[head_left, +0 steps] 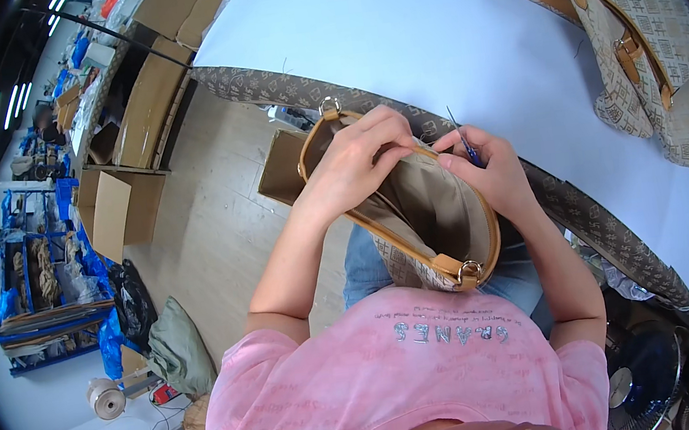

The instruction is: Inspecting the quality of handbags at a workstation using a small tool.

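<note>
An open beige patterned handbag (412, 207) with tan leather trim and metal rings rests on my lap, its mouth facing up. My left hand (356, 163) grips the bag's upper rim near the far ring, fingers curled over the edge. My right hand (488, 169) pinches the opposite rim and holds a small blue-handled thread snipper (464, 144), its thin tip pointing up. The bag's pale lining shows between my hands.
A white worktable (443, 34) edged with patterned fabric lies ahead. Several finished patterned handbags (638, 29) lie at its far right. Cardboard boxes (119, 211) stand on the wooden floor to the left, with blue racks and a dark bag beyond. A black fan sits low right.
</note>
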`<state>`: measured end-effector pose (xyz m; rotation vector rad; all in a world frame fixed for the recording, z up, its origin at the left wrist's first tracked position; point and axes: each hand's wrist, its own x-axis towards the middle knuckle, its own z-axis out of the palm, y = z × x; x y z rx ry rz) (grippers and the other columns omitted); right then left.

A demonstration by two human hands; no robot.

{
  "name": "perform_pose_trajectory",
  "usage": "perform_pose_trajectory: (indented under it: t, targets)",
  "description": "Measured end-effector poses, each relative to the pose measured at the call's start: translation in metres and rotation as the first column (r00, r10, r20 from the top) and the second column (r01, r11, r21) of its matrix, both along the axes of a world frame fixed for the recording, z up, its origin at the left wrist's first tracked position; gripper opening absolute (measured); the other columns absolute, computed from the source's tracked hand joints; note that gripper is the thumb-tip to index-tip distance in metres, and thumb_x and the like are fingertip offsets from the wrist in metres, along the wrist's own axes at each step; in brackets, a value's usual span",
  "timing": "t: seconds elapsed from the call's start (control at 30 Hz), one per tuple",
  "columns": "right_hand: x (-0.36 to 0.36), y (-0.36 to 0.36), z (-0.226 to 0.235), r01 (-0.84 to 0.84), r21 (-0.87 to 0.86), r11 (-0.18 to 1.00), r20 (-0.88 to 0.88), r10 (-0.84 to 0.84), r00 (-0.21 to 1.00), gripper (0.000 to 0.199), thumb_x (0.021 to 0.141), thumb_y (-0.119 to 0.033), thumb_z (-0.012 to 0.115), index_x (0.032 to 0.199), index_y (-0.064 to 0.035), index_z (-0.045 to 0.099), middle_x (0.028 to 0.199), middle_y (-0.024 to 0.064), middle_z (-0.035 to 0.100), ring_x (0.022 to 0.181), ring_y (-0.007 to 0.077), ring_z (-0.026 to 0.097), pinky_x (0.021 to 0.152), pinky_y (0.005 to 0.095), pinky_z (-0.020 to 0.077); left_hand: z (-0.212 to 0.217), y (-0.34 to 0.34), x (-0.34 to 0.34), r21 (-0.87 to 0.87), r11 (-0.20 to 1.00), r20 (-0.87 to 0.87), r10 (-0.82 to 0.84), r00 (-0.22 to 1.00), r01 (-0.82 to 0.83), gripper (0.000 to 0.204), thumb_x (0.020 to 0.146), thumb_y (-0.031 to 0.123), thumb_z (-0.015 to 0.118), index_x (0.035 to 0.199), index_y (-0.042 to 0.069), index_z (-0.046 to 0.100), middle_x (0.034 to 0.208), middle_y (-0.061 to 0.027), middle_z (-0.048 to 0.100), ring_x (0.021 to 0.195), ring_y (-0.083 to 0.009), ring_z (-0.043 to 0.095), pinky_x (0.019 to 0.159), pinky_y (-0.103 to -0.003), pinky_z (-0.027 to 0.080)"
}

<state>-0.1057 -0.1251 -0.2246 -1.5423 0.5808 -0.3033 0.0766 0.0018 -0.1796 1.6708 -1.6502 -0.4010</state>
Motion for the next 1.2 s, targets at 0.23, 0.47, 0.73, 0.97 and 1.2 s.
perform_pose_trajectory:
  t: [0.23,0.47,0.73,0.97,1.2]
  targets:
    - [0.007,0.004,0.015,-0.091,-0.051,0.995,0.001,0.091,0.996,0.012,0.086,-0.005,0.066,0.097,-0.002,0.064,0.078,-0.0071,0.05,0.071,0.0017,0.043,0.065,0.0187,0.0364,-0.013,0.024,-0.006,-0.138,0.989,-0.001,0.055,0.998,-0.054,0.01,0.078,-0.001,0.072,0.083,0.002,0.063,0.093,-0.0078,0.065,0.084,-0.0215,0.065,0.071,-0.031,0.053]
    - [0.021,0.001,0.031,-0.192,-0.12,0.974,-0.076,0.184,0.98,0.018,0.083,-0.011,0.07,0.098,-0.004,0.064,0.075,-0.0063,0.048,0.069,0.0032,0.042,0.064,0.0208,0.0361,-0.025,0.034,-0.006,-0.226,0.973,0.045,0.066,0.997,-0.054,0.01,0.077,-0.002,0.072,0.081,0.002,0.064,0.091,-0.0086,0.066,0.082,-0.021,0.066,0.068,-0.03,0.054]
    - [0.028,0.013,0.025,-0.142,-0.404,0.904,0.104,0.199,0.974,0.016,0.082,-0.014,0.07,0.091,-0.0044,0.061,0.071,-0.0059,0.046,0.064,0.0043,0.038,0.059,0.0228,0.0335,-0.035,0.043,-0.009,-0.312,0.948,0.098,0.099,0.99,-0.064,0.011,0.075,-0.004,0.073,0.079,0.001,0.064,0.092,-0.0092,0.066,0.079,-0.0201,0.066,0.065,-0.029,0.054]
    - [0.026,0.007,0.024,-0.184,-0.037,0.982,-0.004,0.184,0.983,0.016,0.083,-0.015,0.07,0.089,-0.0044,0.059,0.073,-0.0037,0.047,0.066,0.0054,0.041,0.059,0.0244,0.0338,-0.046,0.049,-0.008,-0.37,0.925,0.1,0.132,0.986,-0.086,0.014,0.073,-0.006,0.074,0.079,0.001,0.063,0.092,-0.0097,0.064,0.078,-0.0194,0.064,0.064,-0.029,0.053]
    - [0.02,0.018,0.032,-0.022,-0.182,0.983,0.047,0.031,0.998,0.02,0.082,-0.013,0.071,0.091,-0.0029,0.056,0.075,-0.0012,0.046,0.065,0.0096,0.045,0.056,0.0263,0.0356,-0.051,0.05,-0.01,-0.385,0.92,0.133,0.132,0.982,-0.071,0.015,0.072,-0.006,0.075,0.08,0.001,0.063,0.092,-0.0093,0.063,0.076,-0.0188,0.063,0.064,-0.029,0.053]
